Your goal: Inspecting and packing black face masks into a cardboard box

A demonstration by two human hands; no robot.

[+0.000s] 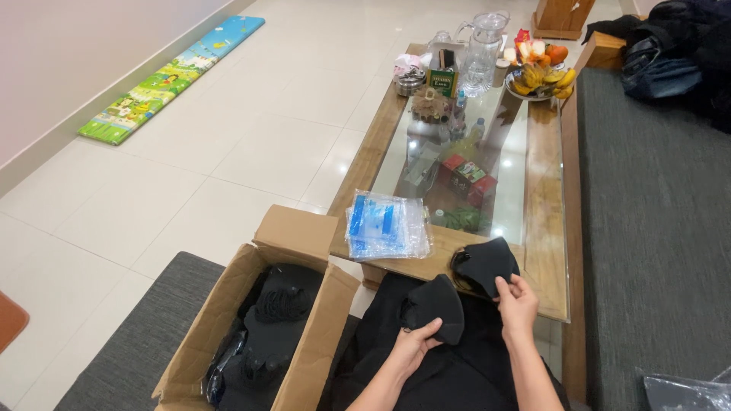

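Holding one black face mask (pixel 438 308) over the lap w/ left hand (pixel 413 344) fingers curled under it, right hand (pixel 518 303) pinches (I think) the 2nd black mask (pixel 485 264) lying just up-right on the glass-top coffee table (pixel 544 228) edge.

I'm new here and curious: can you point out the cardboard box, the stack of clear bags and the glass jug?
cardboard box (pixel 301 232), head view, top flap
clear bags (pixel 384 224), head view, middle
glass jug (pixel 482 57), head view, body
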